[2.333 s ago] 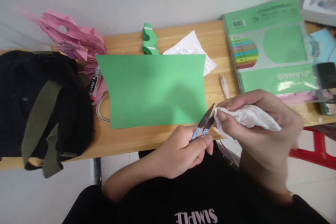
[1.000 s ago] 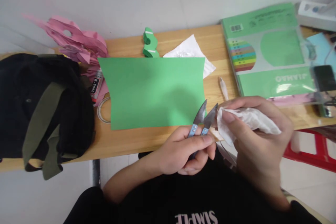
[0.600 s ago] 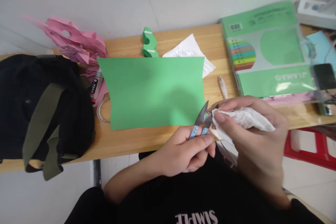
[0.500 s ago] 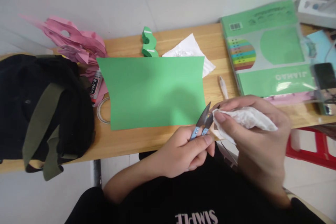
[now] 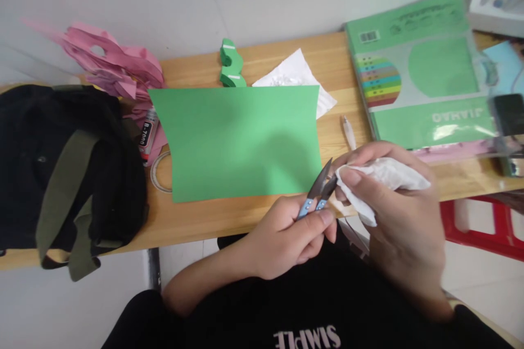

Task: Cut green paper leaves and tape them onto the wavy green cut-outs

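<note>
My left hand (image 5: 286, 234) is closed round the blue handles of small thread snips (image 5: 318, 191), whose blades point up and to the right and are nearly together. My right hand (image 5: 393, 212) pinches a crumpled white tissue (image 5: 382, 180) against the blade tips. Both hands hover at the near edge of the wooden desk (image 5: 204, 221), just right of a flat green paper sheet (image 5: 237, 139).
A black bag with olive straps (image 5: 65, 169) fills the left end. Pink paper cut-outs (image 5: 114, 65), a glue tube (image 5: 146, 132), a green paper shape (image 5: 230, 62), a white tissue (image 5: 298, 73), a pen (image 5: 349, 132) and a coloured-paper pack (image 5: 426, 76) lie behind. A red stool (image 5: 483, 229) stands right.
The snip blades, spread apart a second ago, have closed. My right hand keeps rubbing the tissue at the blade tips with small shifts; my left hand stays put.
</note>
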